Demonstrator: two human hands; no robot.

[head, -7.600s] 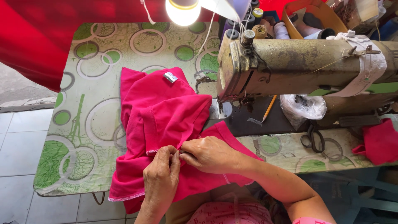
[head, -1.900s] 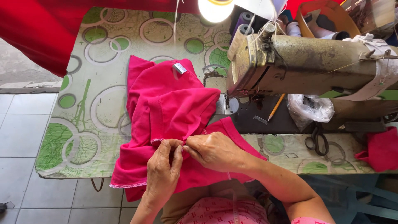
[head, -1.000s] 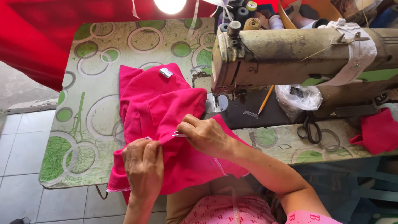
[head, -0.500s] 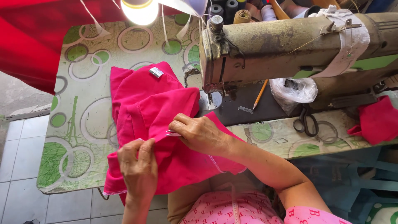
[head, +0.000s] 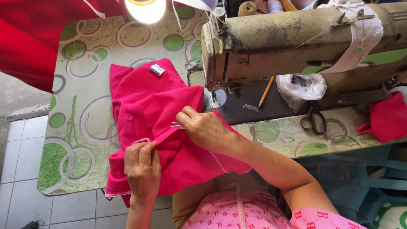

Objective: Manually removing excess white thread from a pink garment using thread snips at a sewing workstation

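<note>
— Head view: what are the two hands doing with the pink garment (head: 157, 127)?

— The left hand (head: 142, 167) is closed, pinching a folded edge of it near the person's body. The right hand (head: 205, 129), just beyond and to the right, is closed round a small metal tool (head: 177, 125) whose tips touch the same edge. Pulling the fold taut between them likely exposes the stitches.

— Where does the cloth lie?

— Spread on the patterned table (head: 76, 144), hanging over its near edge below the left hand, so the weight is carried.

— And around the hands?

— Past the right hand stands the sewing machine (head: 296, 38); scissors (head: 313, 121) and a pencil (head: 266, 91) lie to its right, within reach.
</note>
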